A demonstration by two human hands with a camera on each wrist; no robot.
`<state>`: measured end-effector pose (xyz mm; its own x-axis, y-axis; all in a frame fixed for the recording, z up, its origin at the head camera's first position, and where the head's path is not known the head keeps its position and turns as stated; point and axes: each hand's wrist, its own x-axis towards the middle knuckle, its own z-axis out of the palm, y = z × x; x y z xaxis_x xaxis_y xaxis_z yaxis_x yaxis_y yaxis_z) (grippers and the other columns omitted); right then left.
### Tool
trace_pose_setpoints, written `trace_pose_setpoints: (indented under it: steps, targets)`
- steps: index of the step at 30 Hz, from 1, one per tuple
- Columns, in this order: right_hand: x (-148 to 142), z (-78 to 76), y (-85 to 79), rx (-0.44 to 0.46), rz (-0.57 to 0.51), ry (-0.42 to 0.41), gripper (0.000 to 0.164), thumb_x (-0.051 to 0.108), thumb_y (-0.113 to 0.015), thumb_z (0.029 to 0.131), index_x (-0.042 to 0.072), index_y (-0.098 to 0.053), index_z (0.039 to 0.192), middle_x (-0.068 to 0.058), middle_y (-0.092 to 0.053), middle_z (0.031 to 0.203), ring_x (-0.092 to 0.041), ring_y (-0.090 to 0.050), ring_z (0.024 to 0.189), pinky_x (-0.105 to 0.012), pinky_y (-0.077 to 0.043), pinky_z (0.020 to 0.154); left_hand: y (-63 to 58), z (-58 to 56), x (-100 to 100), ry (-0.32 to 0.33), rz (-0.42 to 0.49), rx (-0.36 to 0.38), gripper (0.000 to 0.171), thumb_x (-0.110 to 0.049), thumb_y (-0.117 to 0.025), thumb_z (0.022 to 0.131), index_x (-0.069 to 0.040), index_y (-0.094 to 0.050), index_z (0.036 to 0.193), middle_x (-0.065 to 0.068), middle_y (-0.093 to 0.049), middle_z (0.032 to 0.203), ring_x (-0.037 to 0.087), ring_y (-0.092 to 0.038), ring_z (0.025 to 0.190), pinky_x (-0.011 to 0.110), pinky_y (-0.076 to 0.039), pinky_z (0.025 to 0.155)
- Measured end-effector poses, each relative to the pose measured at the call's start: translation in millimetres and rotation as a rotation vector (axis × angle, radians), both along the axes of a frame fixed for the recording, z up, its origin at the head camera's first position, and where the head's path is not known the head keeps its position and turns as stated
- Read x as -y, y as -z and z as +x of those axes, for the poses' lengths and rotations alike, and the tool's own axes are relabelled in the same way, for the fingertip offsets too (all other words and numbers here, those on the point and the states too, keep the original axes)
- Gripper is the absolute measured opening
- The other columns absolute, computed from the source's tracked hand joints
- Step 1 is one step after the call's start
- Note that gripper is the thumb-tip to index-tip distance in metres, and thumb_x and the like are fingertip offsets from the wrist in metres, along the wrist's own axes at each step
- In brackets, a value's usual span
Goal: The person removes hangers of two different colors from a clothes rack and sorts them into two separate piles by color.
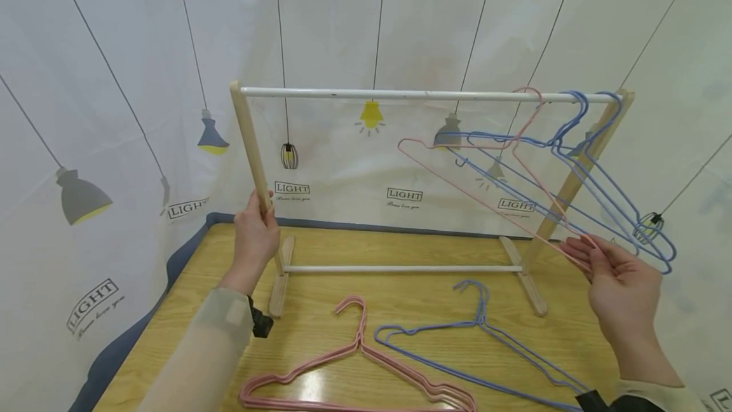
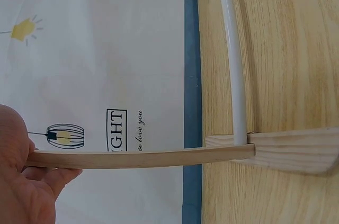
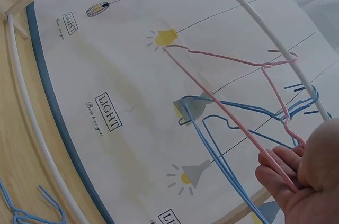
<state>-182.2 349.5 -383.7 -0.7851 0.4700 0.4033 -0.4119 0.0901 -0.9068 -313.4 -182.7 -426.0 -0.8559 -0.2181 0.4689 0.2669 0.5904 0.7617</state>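
Observation:
My left hand (image 1: 256,237) grips the left wooden upright (image 1: 250,145) of a garment rack, partway up. In the left wrist view, the thumb and fingers of this hand wrap the upright (image 2: 122,159). A pink clothes hanger (image 1: 466,189) has its hook over the rack's white top bar (image 1: 366,93). My right hand (image 1: 623,288) holds that hanger's near right corner, which the fingers partly hide. The right wrist view shows the pink hanger's lower bar (image 3: 241,126) running into the hand. Several blue hangers (image 1: 600,189) hang from the bar just right of the pink one.
Several pink hangers (image 1: 359,345) lie stacked on the wooden table (image 1: 320,310) in front of the rack. Beside them lie blue hangers (image 1: 434,370). A white lower bar (image 1: 400,269) joins the rack's feet. Behind stands a lamp-printed white cloth (image 1: 332,30).

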Motion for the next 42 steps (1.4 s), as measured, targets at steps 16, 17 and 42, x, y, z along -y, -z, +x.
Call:
trace_pose_setpoints:
  steps: [16,17,42]
  targets:
    - [3,17.0,-20.8,-0.022,0.072,0.02,0.031,-0.003,-0.052,0.106,-0.012,-0.066,0.133,-0.002,-0.079,0.102,-0.011,-0.078,0.092,-0.026,-0.055,0.087,1.9,-0.5,1,0.004,-0.024,-0.034,0.037,0.0,-0.054,0.108,-0.003,-0.057,0.144,0.033,-0.069,0.122,0.044,-0.073,0.099,0.057,-0.061,0.073]
    - [3,19.0,-21.3,-0.017,0.065,0.012,0.031,-0.004,-0.052,0.106,-0.011,-0.066,0.133,-0.003,-0.08,0.102,-0.011,-0.078,0.092,-0.026,-0.056,0.086,1.9,-0.5,1,0.004,-0.023,-0.033,0.037,0.0,-0.054,0.108,-0.003,-0.057,0.145,0.033,-0.069,0.123,0.044,-0.073,0.099,0.057,-0.061,0.073]
    - [13,55.3,51.3,0.13,0.103,-0.532,0.029,0.0,-0.049,0.111,-0.011,-0.065,0.133,-0.012,-0.077,0.118,-0.022,-0.076,0.104,-0.035,-0.058,0.089,2.4,-2.1,3,0.014,-0.019,-0.036,0.036,0.0,-0.054,0.108,-0.002,-0.056,0.143,0.031,-0.069,0.123,0.044,-0.072,0.104,0.056,-0.061,0.077]
